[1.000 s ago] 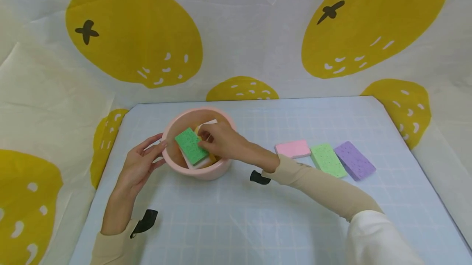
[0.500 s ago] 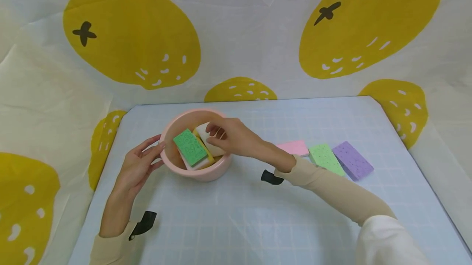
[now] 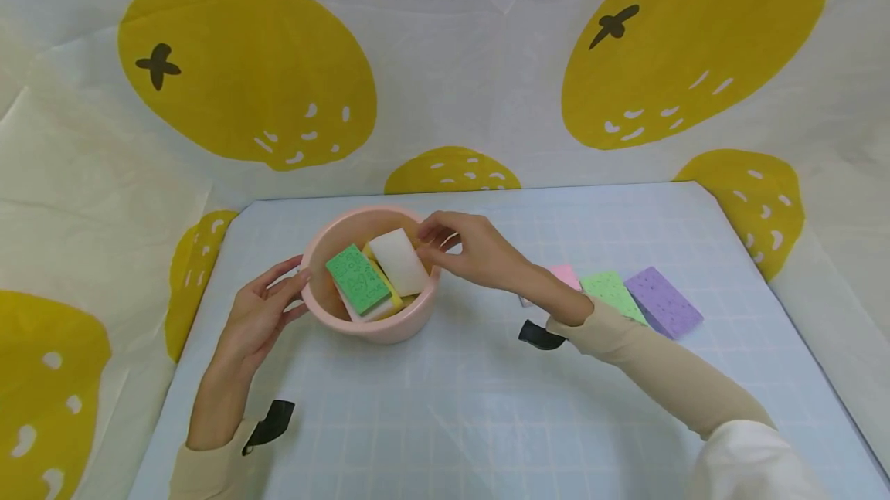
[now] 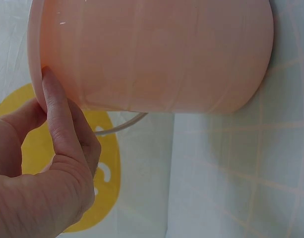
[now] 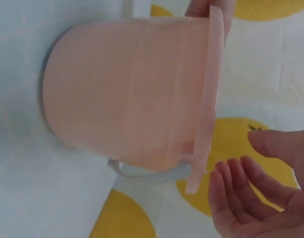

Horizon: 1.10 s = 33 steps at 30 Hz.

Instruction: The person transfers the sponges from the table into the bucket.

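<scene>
A pink bucket (image 3: 399, 330) with a grey handle (image 5: 156, 174) stands at the left of the table. Inside it lie a green sponge (image 3: 358, 278), a white sponge (image 3: 399, 262) and yellow pieces partly hidden beneath them. My left hand (image 3: 257, 314) pinches the bucket's left rim between thumb and fingers, as the left wrist view (image 4: 57, 148) also shows. Over the right rim hovers my right hand (image 3: 476, 249), its fingers loosely bent and holding nothing. In the right wrist view its fingertips are just apart from the rim.
Right of the bucket lie a pink sponge (image 3: 565, 276), partly behind the right forearm, a light green sponge (image 3: 612, 293) and a purple sponge (image 3: 664, 303). A pale blue gridded cloth (image 3: 417, 423) covers the table. Behind it hangs a fruit-print sheet (image 3: 473, 59).
My right hand has let go inside the bucket and moved right and up to its rim, uncovering the white sponge. The left hand keeps its place on the rim.
</scene>
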Tool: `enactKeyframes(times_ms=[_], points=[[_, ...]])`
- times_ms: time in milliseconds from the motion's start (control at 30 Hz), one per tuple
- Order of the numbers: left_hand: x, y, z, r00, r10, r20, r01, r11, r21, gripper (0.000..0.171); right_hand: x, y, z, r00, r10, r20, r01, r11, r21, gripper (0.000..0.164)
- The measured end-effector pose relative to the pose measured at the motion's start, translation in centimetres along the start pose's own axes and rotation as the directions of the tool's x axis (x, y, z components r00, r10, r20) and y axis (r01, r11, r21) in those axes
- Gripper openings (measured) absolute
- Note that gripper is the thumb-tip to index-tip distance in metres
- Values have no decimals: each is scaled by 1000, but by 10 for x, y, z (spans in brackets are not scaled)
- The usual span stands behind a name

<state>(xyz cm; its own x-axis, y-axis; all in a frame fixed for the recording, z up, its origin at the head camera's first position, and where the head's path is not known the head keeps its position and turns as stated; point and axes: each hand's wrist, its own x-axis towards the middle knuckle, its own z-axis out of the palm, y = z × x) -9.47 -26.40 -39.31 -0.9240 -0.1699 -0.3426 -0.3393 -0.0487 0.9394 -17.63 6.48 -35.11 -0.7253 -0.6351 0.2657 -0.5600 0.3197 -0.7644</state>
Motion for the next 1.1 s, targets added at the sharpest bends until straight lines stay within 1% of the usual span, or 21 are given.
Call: enactKeyframes(times_ms=[233,567,667,867,1100], points=[[-1,1,0,1000,-4,8,4,1000,-5,84,-15,11,-15,997,72,-29,-72,997,26,24],[-2,1,-1,1000,-20,14,20,1000,-7,85,-36,31,-32,989,129,-73,-126,991,50,26],[-1,1,-2,1000,-10,19,11,1000,-10,83,-42,38,-35,986,146,-87,-142,989,51,26],[-2,-1,-2,998,33,54,-30,998,-53,74,-53,52,-40,977,178,-113,-174,984,46,26],[-2,-1,-2,998,34,49,-31,997,-67,73,-63,69,-49,971,185,-151,-184,983,20,27]])
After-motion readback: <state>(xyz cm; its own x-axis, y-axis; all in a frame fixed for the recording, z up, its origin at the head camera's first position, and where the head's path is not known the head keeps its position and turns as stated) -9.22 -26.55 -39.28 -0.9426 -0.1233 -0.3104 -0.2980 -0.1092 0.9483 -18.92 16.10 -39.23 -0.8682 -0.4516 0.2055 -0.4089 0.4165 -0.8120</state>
